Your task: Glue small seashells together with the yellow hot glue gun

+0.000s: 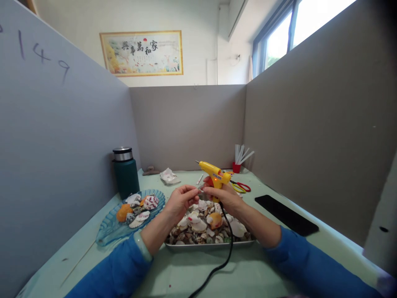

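My right hand is wrapped round the grip of a yellow glue gun, whose nozzle points up and to the left and whose small orange light glows. Close beside it, my left hand has its thumb and forefinger pinched on something too small to make out, near my right fingertips. Both hands are above the far part of a metal tray heaped with seashells. A black cord hangs from the gun and runs over the tray's front rim.
At left, a blue glass plate holds shells beside a green bottle. Behind lie crumpled paper and a white stick. At right are scissors, a red cup of glue sticks and a black flat object. Partitions surround the table.
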`<state>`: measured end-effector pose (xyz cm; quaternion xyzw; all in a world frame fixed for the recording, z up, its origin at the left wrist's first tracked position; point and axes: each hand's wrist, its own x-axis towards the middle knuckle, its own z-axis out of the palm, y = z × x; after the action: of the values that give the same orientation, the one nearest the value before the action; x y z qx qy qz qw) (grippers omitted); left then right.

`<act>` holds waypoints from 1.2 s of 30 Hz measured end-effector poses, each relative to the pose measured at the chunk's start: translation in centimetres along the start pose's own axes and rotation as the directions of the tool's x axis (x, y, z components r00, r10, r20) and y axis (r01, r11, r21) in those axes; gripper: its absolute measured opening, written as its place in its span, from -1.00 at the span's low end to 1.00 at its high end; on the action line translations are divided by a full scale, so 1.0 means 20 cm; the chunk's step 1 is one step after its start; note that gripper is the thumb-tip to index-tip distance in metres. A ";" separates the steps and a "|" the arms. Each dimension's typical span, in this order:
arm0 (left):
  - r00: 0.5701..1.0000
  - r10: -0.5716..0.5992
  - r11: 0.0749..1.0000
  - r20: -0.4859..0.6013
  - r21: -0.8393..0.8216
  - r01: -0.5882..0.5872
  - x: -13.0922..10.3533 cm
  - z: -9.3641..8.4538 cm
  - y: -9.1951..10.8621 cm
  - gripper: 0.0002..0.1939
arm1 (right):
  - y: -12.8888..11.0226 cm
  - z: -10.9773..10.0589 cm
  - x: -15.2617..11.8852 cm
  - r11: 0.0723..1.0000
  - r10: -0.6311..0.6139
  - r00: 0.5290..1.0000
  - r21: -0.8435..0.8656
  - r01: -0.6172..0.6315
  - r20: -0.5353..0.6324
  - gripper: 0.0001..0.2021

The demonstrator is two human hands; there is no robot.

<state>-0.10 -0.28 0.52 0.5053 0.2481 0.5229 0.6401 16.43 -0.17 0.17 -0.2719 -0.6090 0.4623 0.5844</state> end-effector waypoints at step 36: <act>0.977 0.041 -0.183 0.207 0.963 -0.197 0.07 -0.20 -0.02 -0.78 | 0.02 -0.09 -0.01 0.984 0.053 0.984 -0.157 -0.080 -0.168 -0.74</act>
<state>-2.95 2.53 -0.96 0.8603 0.4775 0.1778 -0.0140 18.11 0.29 -0.40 -0.3761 -0.5855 0.4064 0.5921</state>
